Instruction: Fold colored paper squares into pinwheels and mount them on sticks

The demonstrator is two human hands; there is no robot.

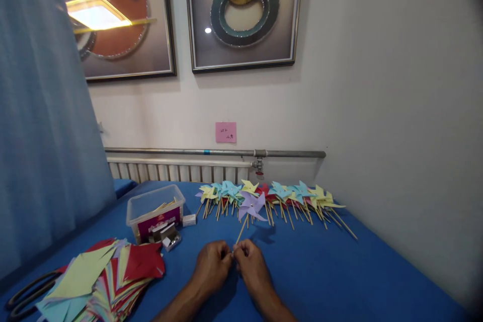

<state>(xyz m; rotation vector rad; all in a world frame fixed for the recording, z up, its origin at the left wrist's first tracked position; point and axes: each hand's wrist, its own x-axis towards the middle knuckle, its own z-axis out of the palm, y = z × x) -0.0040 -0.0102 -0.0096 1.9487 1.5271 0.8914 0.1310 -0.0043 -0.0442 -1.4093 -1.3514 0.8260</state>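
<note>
The tub [160,221] is standing on the table [320,282], with sticks [166,205] lying in it. Just right of the tub a small box [189,220] is sitting; another box [170,237] is lying just before it. Paper sheets [113,274] are lying before the tub and leftward, scissors [32,296] poking out farther left. To the tub's right, the left hand [213,264] and right hand [252,266] are holding a pinwheel [252,205]; more pinwheels [281,191] are lying in a row behind that one. Behind the tub, a radiator [151,171] is standing along the wall [143,115]; leftward, a curtain [45,126] is hanging.

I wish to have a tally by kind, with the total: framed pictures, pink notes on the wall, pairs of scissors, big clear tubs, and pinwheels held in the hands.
Framed pictures: 2
Pink note: 1
Pair of scissors: 1
Big clear tub: 1
Held purple pinwheel: 1
Total: 6
</note>
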